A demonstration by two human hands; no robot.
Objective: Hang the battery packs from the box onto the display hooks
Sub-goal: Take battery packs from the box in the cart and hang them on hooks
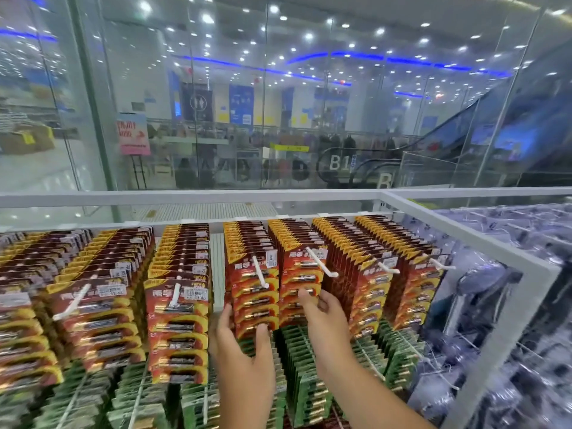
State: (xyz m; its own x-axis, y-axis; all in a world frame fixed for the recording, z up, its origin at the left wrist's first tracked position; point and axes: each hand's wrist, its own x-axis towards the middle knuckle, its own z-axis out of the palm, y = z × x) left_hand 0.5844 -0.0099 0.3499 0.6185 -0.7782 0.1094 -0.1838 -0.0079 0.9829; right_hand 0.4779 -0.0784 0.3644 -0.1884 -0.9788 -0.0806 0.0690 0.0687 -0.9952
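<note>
So it's a white metal-framed display rack (464,230) packed with glossy cardboard blister cards, red-and-yellow ones up top and green ones (309,382) in the row below. Going left to right I count seven columns of the red battery packs, each strung on a thin white hook with an upturned tip; the far-left column is blurry, so I can't read much off it. The third column's front pack (178,329) has a little white price sticker. The left hand (244,345) is on the fourth column's packs (252,292), fingers wrapped round the left edge and thumb pressed on the front near the bottom, so that grip is clamped on the stack, which hangs on its hook (259,272). The right hand (325,317) reaches to the fifth column (301,274), fingertips touching the front pack's face below its hook (322,263); whether it's pinching or just resting there, can't tell. Off to the right are shiny clear-plastic packages (495,305), all blurred. Behind the rack is a glass wall (216,119).
</note>
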